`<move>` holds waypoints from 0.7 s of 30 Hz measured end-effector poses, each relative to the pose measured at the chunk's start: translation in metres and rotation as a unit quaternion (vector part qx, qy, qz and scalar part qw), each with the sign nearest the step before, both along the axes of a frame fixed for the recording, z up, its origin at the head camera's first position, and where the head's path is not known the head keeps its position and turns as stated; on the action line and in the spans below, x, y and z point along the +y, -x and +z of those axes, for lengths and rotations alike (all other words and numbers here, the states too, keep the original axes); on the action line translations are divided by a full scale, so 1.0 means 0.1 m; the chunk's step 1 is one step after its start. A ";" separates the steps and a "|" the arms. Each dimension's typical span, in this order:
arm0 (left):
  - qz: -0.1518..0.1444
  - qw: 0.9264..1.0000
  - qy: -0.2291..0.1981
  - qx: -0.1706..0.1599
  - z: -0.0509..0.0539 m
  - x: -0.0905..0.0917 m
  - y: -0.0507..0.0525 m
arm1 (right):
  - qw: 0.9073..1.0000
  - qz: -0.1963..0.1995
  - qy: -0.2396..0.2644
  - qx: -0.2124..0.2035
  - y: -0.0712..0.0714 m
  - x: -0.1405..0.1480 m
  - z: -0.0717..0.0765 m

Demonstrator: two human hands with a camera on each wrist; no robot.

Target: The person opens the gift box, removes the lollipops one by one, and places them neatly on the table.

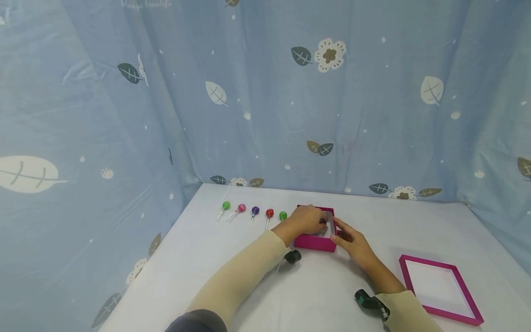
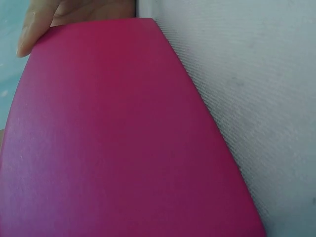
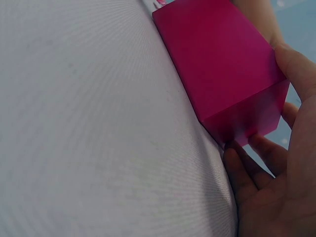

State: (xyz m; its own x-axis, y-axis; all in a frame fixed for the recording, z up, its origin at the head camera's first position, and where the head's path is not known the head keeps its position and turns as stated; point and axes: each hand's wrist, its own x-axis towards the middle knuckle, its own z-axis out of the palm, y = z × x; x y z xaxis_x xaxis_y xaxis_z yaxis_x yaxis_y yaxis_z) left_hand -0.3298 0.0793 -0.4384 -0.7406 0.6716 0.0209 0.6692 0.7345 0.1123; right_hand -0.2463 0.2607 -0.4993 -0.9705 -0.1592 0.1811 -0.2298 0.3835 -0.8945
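Observation:
A magenta box (image 1: 315,242) stands upright on the table, its pale inside partly covered by my left hand (image 1: 307,219). The left fingers reach down into it, beside a small dark thing (image 1: 322,221); the fingertips and whatever they hold are hidden. My right hand (image 1: 356,244) grips the box's right end. In the right wrist view, the thumb (image 3: 291,64) lies over the top edge and the other fingers (image 3: 269,150) press the side wall. The left wrist view is mostly the box's front wall (image 2: 123,128).
To the box's left lie lollipops in a row: green (image 1: 226,205), pink (image 1: 241,208), purple (image 1: 255,210), red (image 1: 269,213) and another green (image 1: 283,215) partly behind the left arm. A magenta-rimmed lid (image 1: 466,290), white inside, lies at the right. Behind the table hangs a blue curtain (image 1: 269,115).

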 end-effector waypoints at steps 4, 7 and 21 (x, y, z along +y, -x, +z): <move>0.003 1.000 -0.004 -0.005 -0.01 0.03 0.01 | 1.000 -0.002 -0.001 -0.001 0.00 0.00 -0.01; 0.014 1.000 0.011 0.002 -0.03 0.05 0.01 | 1.000 -0.001 -0.001 -0.001 -0.01 -0.01 -0.01; 0.043 0.999 0.029 -0.004 -0.05 0.09 -0.01 | 1.000 -0.006 -0.004 -0.009 -0.01 -0.02 0.02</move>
State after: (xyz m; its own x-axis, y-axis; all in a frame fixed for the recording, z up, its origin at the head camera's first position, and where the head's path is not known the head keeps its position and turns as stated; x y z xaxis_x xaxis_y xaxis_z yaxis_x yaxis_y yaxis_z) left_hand -0.3291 0.0882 -0.4434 -0.7952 0.6059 -0.0230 0.6032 0.7943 0.0724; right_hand -0.2449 0.2591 -0.4977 -0.9755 -0.1490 0.1620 -0.2087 0.3929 -0.8956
